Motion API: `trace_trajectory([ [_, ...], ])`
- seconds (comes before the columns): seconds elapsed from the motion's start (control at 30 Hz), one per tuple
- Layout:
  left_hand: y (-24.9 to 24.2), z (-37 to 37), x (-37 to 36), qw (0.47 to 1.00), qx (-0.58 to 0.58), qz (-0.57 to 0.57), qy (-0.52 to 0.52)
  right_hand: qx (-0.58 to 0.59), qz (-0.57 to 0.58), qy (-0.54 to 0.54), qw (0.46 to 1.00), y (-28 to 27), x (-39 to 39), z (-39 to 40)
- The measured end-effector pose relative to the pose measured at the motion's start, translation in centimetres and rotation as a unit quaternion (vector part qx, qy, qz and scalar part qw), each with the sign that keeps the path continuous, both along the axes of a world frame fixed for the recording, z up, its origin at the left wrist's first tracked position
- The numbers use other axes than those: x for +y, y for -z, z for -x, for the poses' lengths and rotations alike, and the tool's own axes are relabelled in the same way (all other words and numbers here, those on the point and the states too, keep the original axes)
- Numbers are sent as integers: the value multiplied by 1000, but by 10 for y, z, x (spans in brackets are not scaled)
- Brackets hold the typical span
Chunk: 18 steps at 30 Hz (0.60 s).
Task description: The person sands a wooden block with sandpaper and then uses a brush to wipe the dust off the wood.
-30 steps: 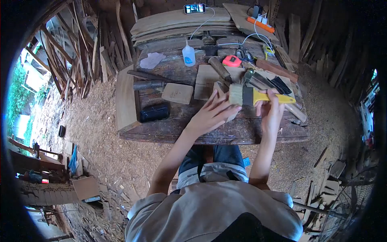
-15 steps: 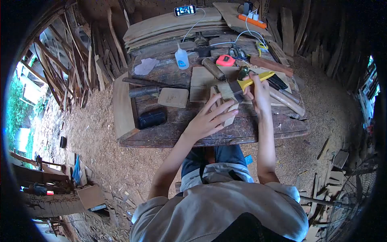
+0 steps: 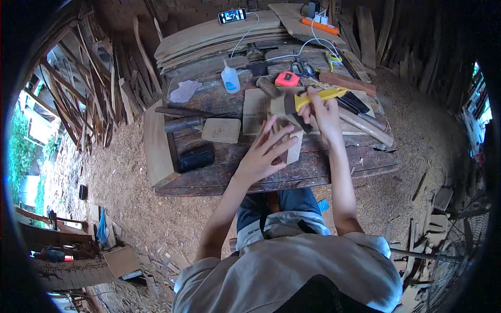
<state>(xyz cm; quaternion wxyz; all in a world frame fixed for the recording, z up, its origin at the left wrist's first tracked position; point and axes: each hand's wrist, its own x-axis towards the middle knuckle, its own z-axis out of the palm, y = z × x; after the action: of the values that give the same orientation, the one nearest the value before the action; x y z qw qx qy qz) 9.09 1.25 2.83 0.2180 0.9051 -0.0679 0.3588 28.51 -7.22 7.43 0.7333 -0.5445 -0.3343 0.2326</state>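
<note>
In my right hand [image 3: 321,112] is a flat brush with a yellow handle [image 3: 331,94], my fingers wrapped round the handle. Its pale bristles point left, over a small wooden workpiece [image 3: 294,151]. My left hand [image 3: 263,155] lies across that workpiece with its fingers spread, hiding much of it. A dark strip [image 3: 302,124] shows between the brush and the workpiece. Beneath and behind both hands is a flat light board [image 3: 253,112]. A wooden tool handle [image 3: 267,87] lies just beyond the bristles.
On the worn bench [image 3: 224,180] are a glue bottle [image 3: 230,79], a red tape measure [image 3: 287,79], a wooden block [image 3: 222,130], a black object [image 3: 195,158] and scissors [image 3: 302,69]. A phone [image 3: 232,16] and an orange power strip [image 3: 320,25] stand at the back. Wood shavings cover the floor.
My right hand and the brush have shifted left, the bristles now farther left over the workpiece. My left hand stays on the workpiece. The whole view has shifted slightly.
</note>
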Motion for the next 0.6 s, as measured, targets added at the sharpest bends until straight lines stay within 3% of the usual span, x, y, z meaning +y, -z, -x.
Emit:
trace_trajectory([
  [0.1, 1, -1, -2, 1000, -16, -1, -8, -56, -25, 8, 998, 0, -4, -1],
  [0.17, -2, -1, -6, 980, -3, 185, -74, -35, -50, 27, 998, -5, -16, 4],
  [0.2, 2, -4, -6, 979, -5, 188, -78, -36, -48, 23, 998, -11, -23, 7],
  [0.27, 12, -8, -3, 952, -153, 261, -46, 5, -113, 16, 994, -21, -36, 9],
  [0.3, 9, -6, -2, 964, -131, 222, -66, 12, -140, -23, 990, -24, -39, 11],
  [0.47, 5, -1, -7, 936, -183, 300, -25, 155, -74, -85, 981, -18, -24, 36],
  [0.53, 1, 0, -4, 897, -200, 394, 10, 128, -77, -67, 986, 3, -20, 26],
  [0.6, -4, 5, -3, 889, -198, 413, 5, 77, -55, -35, 995, 15, -22, 15],
])
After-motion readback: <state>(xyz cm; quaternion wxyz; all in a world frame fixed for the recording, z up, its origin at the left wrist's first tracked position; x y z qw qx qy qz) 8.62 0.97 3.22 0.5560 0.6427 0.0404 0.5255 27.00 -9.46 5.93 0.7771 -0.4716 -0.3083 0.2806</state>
